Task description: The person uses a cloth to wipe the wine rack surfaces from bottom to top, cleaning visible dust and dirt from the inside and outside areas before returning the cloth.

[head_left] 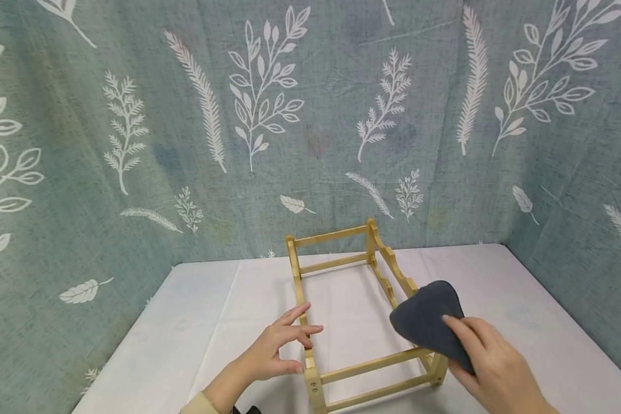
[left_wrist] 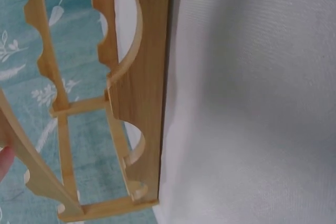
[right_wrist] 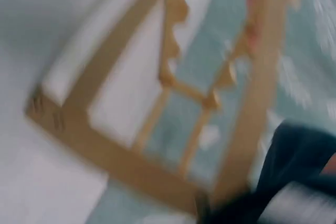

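Observation:
A light wooden rack point(head_left: 372, 363) with scalloped rails stands on the white table. My left hand point(head_left: 276, 348) is at its left rail, fingers spread loosely over the wood and thumb apart from them. In the left wrist view, just one fingertip point(left_wrist: 5, 160) shows against a rail. My right hand point(head_left: 497, 359) pinches a folded dark blue-grey cloth point(head_left: 429, 319) between thumb and fingers, over the rack's near right corner. The cloth point(right_wrist: 294, 150) appears at the lower right of the blurred right wrist view. Whether it touches the wood I cannot tell.
A white cloth point(head_left: 196, 310) covers the table. Grey-green fabric point(head_left: 321, 144) with white leaf prints hangs behind and along both sides. A small black object point(head_left: 250, 410) shows at the bottom edge, near the left wrist.

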The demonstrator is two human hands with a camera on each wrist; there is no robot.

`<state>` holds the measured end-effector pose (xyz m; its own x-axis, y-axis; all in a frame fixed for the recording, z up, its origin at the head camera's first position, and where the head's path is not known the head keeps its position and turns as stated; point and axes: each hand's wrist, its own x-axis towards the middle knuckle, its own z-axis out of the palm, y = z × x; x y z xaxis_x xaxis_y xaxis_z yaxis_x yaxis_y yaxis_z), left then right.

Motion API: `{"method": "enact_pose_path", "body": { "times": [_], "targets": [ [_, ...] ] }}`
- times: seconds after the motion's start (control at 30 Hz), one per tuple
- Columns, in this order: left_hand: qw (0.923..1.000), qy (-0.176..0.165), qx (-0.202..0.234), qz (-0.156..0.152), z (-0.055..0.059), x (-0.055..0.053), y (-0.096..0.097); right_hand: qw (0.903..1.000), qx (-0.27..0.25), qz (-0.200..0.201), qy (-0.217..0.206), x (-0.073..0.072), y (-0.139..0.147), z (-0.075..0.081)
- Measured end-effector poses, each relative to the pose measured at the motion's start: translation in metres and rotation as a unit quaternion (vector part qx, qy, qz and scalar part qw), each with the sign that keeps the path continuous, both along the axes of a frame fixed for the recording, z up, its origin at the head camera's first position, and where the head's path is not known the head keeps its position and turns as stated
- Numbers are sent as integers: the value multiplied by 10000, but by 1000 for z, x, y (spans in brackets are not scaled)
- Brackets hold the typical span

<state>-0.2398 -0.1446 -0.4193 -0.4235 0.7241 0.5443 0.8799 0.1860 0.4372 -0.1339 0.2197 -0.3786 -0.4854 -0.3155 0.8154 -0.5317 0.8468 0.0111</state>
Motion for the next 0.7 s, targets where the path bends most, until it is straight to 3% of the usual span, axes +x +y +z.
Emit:
{"method": "enact_pose_path", "body": {
  "times": [0.13,0.23,0.37,0.57,0.7],
  "targets": [
    [10000,52,-38,-1,1,1,-1,9985,477,246,112,1,-29,-13],
    [9998,152,-129,44,2,2,-1,9979,426,469,128,0,-46,-22],
    [9978,430,-460,196,4,7,3,9982,376,459,-119,2,-58,-27],
    [9944,786,-672,226,2,12,8,9904,212,487,-1277,5,-57,-23],
    [9961,569,-634,243,-1,5,6,9664,-383,498,-2491,2,-54,-19]
  ]
}}
